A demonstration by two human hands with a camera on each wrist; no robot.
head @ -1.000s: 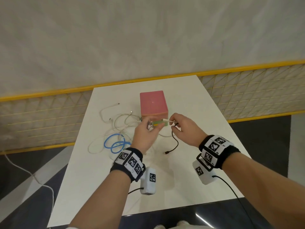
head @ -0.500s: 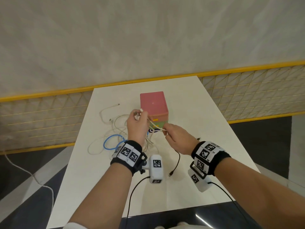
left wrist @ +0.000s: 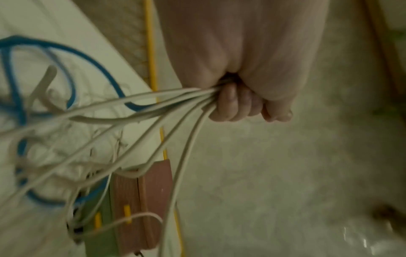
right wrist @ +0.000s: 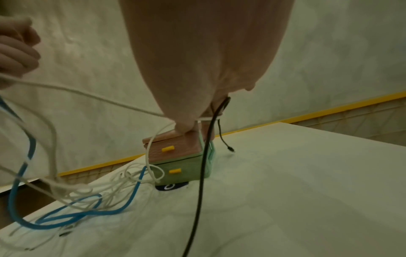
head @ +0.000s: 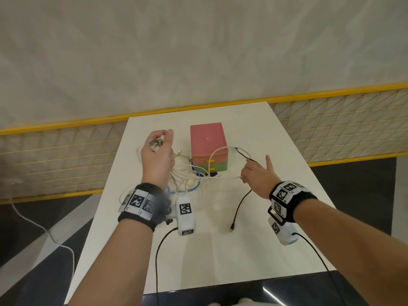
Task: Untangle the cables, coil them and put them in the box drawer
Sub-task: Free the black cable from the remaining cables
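The job is barely begun: the left hand (head: 157, 149) grips a fistful of white cables (head: 184, 176), the right hand (head: 257, 176) pinches the black cable (head: 240, 200), the blue cable (right wrist: 66, 220) lies knotted on the counter (head: 254, 250), and both drawers of the box (head: 208, 146) are closed.

Left hand (head: 157, 151) raised, fist clenched round strands; right hand (head: 257, 175) lower, fingertips pinching, thumb out.

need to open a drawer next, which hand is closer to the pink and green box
Left, by a little. The left hand, gripping white cables, is raised just left of the drawer box; the right hand sits further off to its right.
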